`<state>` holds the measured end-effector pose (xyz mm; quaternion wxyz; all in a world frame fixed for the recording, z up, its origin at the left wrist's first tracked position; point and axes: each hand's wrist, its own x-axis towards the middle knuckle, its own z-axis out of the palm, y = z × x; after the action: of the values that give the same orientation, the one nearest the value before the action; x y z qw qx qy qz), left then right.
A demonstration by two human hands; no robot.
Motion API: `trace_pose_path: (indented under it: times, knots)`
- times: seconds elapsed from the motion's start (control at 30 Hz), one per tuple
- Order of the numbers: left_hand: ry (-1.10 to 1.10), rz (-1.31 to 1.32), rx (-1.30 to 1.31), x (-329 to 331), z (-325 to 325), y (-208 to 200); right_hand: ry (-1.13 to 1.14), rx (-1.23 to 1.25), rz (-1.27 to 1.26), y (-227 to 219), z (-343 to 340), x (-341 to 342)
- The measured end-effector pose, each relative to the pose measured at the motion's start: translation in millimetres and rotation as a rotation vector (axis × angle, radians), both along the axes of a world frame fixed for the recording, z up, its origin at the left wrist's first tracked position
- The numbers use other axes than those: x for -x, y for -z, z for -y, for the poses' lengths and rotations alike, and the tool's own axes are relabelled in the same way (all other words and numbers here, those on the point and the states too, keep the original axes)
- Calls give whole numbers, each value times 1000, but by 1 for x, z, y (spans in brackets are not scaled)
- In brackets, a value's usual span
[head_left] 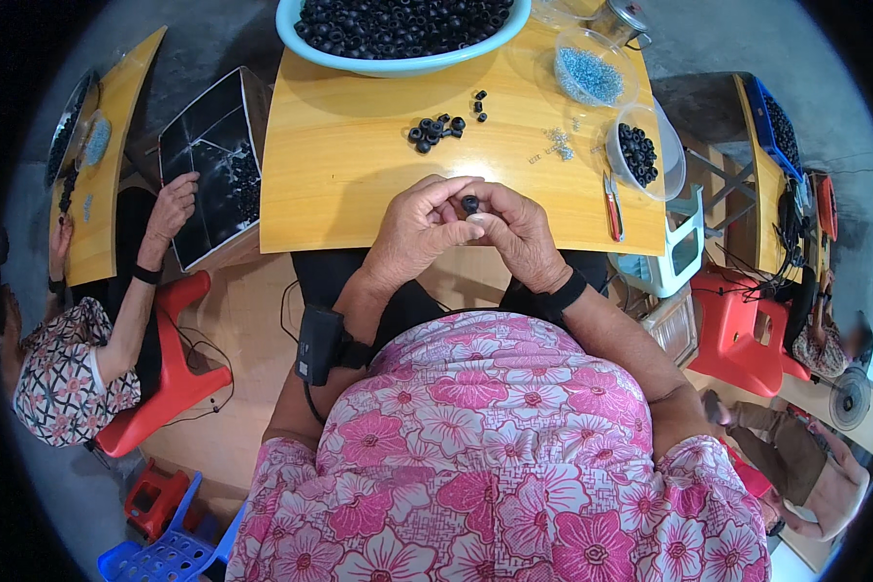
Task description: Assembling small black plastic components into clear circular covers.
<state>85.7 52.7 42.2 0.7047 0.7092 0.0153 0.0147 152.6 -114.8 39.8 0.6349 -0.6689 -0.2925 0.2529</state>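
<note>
Over the near edge of the yellow table [339, 184], my left hand [412, 233] and my right hand [519, 231] meet with fingertips together. Between them sits a small black round part with a hole [470, 204], pinched by both hands. Some fingers are hidden behind it. Just beyond lie a cluster of similar black parts [435, 132] and a few smaller black pieces [480, 105]. To the right, small silvery pieces [560, 145], seemingly springs, lie loose. A slim tool with red handles [614, 211] rests near the table's right edge.
A light blue basin [403, 68] full of black parts stands at the back. On the right are a clear bowl of small bluish-silver pieces [592, 78] and a clear tub of black parts [637, 155]. A co-worker's hand [175, 206] touches a black-lined box [204, 160] at left.
</note>
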Motion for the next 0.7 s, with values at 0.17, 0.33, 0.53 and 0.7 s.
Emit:
trace_pose_path:
  times: [0.17, 0.33, 0.53, 0.7]
  knots:
    - [-4, 2, -9, 0, 0, 2, 29, -1, -88, 1, -1, 3]
    - [4, -14, -3, -2, 1, -3, 44, -55, -57, 8, -2, 3]
    - [-1, -39, -18, -3, 0, 0, 25, -49, -146, 9, -1, 0]
    - [8, -63, 76, -1, 1, 0, 14, -45, -163, -2, 0, 0]
